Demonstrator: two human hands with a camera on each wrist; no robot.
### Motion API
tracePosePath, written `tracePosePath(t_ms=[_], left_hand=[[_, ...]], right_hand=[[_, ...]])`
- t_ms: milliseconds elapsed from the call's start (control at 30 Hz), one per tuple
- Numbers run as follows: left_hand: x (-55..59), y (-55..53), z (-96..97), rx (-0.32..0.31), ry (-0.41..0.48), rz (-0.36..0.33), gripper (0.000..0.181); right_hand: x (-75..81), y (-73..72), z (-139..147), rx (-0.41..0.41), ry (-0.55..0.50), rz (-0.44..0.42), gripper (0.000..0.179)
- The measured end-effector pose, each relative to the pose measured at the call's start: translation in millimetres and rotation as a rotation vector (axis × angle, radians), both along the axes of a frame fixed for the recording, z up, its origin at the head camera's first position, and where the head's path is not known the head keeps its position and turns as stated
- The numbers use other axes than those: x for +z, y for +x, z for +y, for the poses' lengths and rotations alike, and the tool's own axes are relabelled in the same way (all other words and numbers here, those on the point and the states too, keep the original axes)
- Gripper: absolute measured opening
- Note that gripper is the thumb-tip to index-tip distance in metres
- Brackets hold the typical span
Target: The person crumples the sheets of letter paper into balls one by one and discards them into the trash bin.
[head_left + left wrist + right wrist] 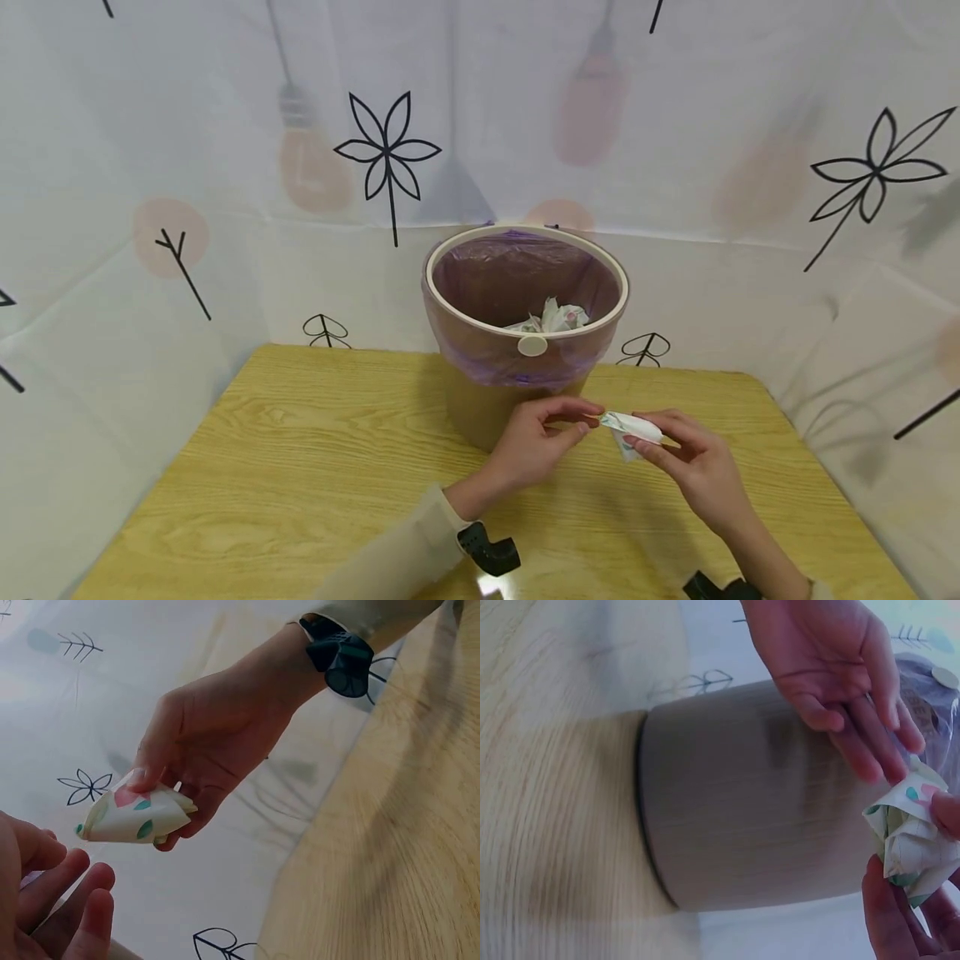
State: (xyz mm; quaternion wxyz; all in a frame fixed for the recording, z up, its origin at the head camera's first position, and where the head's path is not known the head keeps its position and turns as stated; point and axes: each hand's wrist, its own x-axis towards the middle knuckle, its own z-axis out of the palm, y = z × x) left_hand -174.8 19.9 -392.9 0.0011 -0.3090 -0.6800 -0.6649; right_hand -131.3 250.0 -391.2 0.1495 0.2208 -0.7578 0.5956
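Observation:
A crumpled, folded paper napkin [636, 430] printed with pink and green leaf shapes is pinched between the thumb and fingers of my right hand [705, 471]. Its folds and loose corners show up close in the right wrist view, where the napkin [911, 844] looks bunched. My left hand [534, 443] has its fingers loosely extended, fingertips right by the napkin's left tip and holding nothing. Both hands are in front of a brown trash bin [468, 408], below its rim. More crumpled napkins [564, 317] lie inside the bin.
A purple plastic bag [480, 362] lines the bin and folds out over its top, under a cream ring [433, 275] with a round tab [532, 345]. The bin stands on a wood-grain table [300, 467]. Behind hangs a white patterned cloth [247, 125].

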Motion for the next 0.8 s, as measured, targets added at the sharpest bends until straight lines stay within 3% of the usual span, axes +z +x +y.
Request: tracePosePath(t_ms=[133, 300, 400, 600, 800], left_hand=[[-0.4, -2.2, -16.8, -0.040, -0.027, -0.005, 0.024], [3.0, -1.4, -42.5, -0.123, -0.042, -0.074, 0.021], [8.2, 0.0, -59.3, -0.139, -0.068, -0.071, 0.018], [21.0, -5.6, -98.8, -0.063, -0.152, 0.037, 0.015], [44.3, -18.3, -143.8, 0.047, -0.302, 0.054, 0.014]], right_hand=[[-0.7, -0.1, 2.6, -0.002, -0.046, -0.006, 0.028], [-1.6, -0.9, 5.1, -0.050, -0.026, -0.018, 0.029], [-1.4, -1.3, 6.7, -0.059, -0.021, -0.020, 0.029], [-0.4, -2.1, 10.5, -0.112, 0.041, -0.033, 0.029], [0.2, -2.9, 13.4, -0.153, 0.084, -0.038, 0.030]])
